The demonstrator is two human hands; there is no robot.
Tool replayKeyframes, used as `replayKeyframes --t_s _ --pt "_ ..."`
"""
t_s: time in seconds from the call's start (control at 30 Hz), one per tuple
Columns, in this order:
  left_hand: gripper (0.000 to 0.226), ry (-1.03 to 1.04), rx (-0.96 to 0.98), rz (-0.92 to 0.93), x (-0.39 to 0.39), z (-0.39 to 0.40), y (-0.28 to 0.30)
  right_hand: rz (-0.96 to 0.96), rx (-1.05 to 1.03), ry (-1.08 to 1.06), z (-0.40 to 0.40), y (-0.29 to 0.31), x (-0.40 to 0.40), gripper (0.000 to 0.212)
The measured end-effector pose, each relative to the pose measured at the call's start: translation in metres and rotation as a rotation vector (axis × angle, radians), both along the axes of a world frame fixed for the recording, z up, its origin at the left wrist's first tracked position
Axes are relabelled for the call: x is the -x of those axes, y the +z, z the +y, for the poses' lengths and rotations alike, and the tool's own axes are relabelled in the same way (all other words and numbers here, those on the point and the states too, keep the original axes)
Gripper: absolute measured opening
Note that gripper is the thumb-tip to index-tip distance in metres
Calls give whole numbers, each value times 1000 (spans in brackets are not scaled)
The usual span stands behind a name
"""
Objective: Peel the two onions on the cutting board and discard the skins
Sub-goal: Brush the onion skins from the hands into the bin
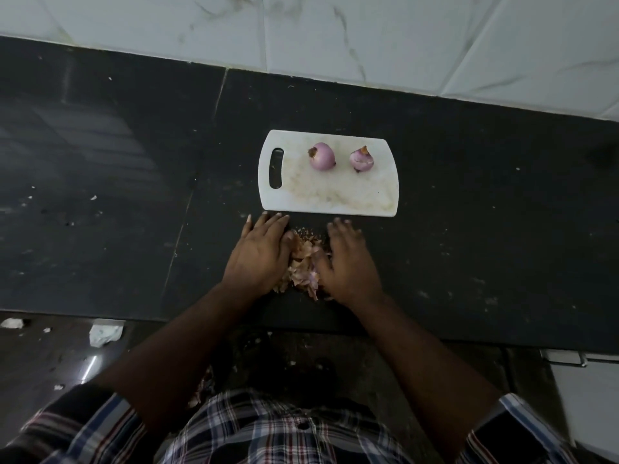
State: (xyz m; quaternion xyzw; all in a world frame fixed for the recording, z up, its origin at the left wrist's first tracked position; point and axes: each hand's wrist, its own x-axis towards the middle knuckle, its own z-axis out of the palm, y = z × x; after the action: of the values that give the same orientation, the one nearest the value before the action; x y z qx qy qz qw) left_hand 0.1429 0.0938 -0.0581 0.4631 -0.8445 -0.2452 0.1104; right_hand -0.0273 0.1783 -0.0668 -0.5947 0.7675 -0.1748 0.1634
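Two peeled purple onions lie on the white cutting board (335,199): the larger onion (322,156) near its middle, the smaller onion (361,159) to its right. In front of the board a heap of dry onion skins (303,262) lies on the dark counter. My left hand (259,254) presses against the heap's left side with straight fingers. My right hand (350,262) presses against its right side, fingers straight too. The skins are squeezed between both palms, close to the counter's front edge.
The black stone counter (134,195) stretches left and right, with a white tiled wall (335,35) behind. Below the counter edge, scraps of paper (104,334) and bits of skin lie on the floor. A white object (589,390) stands at the lower right.
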Motion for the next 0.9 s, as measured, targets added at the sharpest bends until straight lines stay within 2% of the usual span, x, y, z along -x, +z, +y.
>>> replayKeyframes --t_s 0.07,0.17,0.23,0.33,0.43,0.53,0.6,0.7,0.8,0.9 --pt "51 38 -34 66 1 8 2 -91 8 155 4 2 -15 62" --pt "46 130 -78 144 -4 16 9 -223 54 112 -4 6 -6 57" --pt "45 190 -85 177 -9 19 13 -154 31 115 -14 5 5 61" --pt "44 200 -72 148 -14 23 15 -37 -50 323 -21 4 -4 66" --pt "54 159 -30 23 -26 24 18 -124 -72 435 -12 14 -18 61" --pt "75 95 -50 -197 -38 24 29 -261 -86 289 4 37 -1 62" --pt "98 29 -146 -348 -41 18 34 -165 -108 156 14 50 20 68" --pt "124 -60 -274 -425 -36 7 36 -93 -368 66 30 58 32 95" --pt "115 -79 -296 -429 -22 1 40 -85 -472 85 34 54 14 114" --pt "106 -55 -263 -420 -7 3 45 -67 -412 94 16 51 -4 96"
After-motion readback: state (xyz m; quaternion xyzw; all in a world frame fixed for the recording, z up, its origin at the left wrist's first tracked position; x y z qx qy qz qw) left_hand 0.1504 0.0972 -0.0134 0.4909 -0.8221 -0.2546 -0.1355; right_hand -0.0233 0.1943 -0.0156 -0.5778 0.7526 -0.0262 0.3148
